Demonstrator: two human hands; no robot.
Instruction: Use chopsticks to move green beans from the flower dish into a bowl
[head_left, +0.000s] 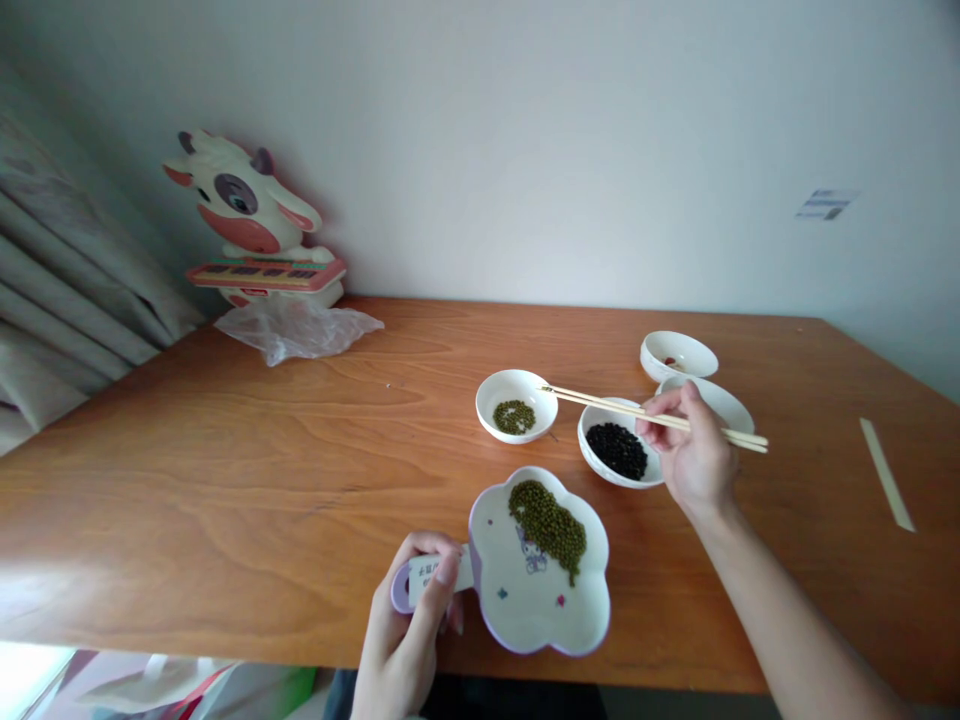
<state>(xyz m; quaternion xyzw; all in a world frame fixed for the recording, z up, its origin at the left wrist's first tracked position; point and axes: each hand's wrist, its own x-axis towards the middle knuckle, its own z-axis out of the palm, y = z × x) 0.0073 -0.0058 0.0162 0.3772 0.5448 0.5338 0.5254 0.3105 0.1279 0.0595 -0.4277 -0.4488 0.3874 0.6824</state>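
Left fingers [433, 598] grip the dish [517, 615] by its handle [465, 570], chopsticks [600, 403] pinched between right fingers [699, 408]

From where I stand, the right hand [697, 455] hides part of the white bowl [724, 402] behind it, contents unclear; whether the chopsticks [570, 394] pinch anything is too small to tell. Print on the handle sticker [422, 578] and wall label [826, 204] unreadable. Curtain [75, 310] cut off at left, right forearm [787, 610] at bottom.
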